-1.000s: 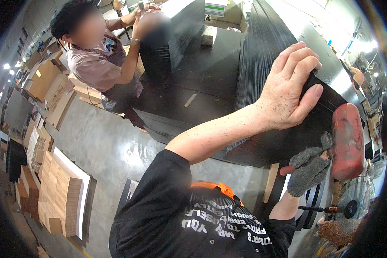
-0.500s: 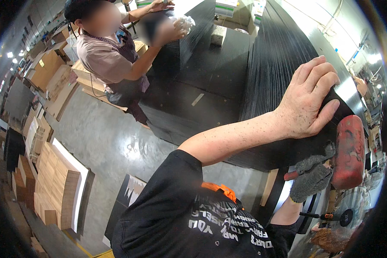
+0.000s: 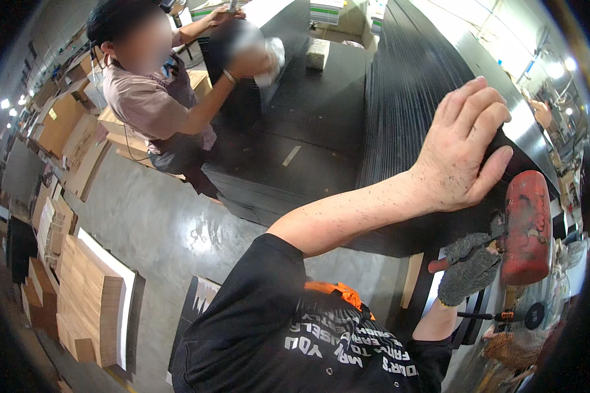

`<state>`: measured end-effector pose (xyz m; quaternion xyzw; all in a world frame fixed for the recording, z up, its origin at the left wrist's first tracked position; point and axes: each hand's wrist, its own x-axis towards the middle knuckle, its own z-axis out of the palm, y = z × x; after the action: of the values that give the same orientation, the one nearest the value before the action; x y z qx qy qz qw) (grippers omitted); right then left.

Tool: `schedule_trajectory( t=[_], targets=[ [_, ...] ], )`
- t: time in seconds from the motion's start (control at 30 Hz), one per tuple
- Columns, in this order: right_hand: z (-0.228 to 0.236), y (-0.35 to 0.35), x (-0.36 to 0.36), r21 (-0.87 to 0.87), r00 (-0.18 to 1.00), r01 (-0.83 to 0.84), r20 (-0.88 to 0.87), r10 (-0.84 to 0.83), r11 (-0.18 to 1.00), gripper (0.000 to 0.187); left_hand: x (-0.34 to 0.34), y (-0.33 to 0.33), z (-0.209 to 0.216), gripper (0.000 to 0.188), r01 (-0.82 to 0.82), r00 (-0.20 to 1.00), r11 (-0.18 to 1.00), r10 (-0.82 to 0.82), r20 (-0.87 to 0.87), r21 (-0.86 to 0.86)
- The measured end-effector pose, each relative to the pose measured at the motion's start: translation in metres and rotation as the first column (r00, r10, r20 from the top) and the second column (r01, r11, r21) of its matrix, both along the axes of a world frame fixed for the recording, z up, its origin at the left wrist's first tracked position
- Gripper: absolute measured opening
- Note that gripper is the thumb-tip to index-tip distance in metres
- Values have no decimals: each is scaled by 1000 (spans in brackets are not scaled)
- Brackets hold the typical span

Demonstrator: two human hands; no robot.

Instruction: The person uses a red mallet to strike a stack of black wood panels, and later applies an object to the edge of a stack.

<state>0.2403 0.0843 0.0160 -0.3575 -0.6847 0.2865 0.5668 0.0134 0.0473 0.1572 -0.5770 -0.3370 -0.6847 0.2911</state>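
Your left hand (image 3: pixel 462 154) lies flat, fingers spread, on the tall black panel stack (image 3: pixel 406 85). Your gloved right hand (image 3: pixel 469 272) grips a red mallet (image 3: pixel 526 226), head upright.

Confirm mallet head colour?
Red, scuffed with dark marks: mallet head, held in the gloved right hand. Head view.

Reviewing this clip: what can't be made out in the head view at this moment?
- Right hand: gloved, around the red mallet's handle; the glove hides the grip.
- Left hand: flat on the stack of black panels; what lies under the palm is hidden.
- Co-worker's hand: blurred, the pale cloth in it indistinct.
- Tool with orange grip: small, near the rim, kind unclear.
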Motion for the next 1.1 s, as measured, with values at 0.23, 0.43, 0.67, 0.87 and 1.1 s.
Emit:
schedule_trajectory(
  t=[0.23,0.43,0.67,0.87,1.1],
  targets=[
    [6,-12,5,34,620,-544,-658,429,838,46,0,-2,-2,40,-2,999,999,0,-43,-41],
    [9,8,59,334,-98,-832,-874,476,442,40,-4,-1,-1,39,-54,996,995,47,-81,-87],
    [13,78,109,239,-118,-743,-966,229,626,48,6,-6,12,24,-158,987,968,163,11,-197],
    [15,172,150,125,69,-948,-816,574,292,49,37,9,36,21,-643,745,740,664,62,-198],
    [26,180,110,-143,528,-812,-592,609,565,68,45,3,36,37,-723,584,649,757,293,-235]
  ],
)
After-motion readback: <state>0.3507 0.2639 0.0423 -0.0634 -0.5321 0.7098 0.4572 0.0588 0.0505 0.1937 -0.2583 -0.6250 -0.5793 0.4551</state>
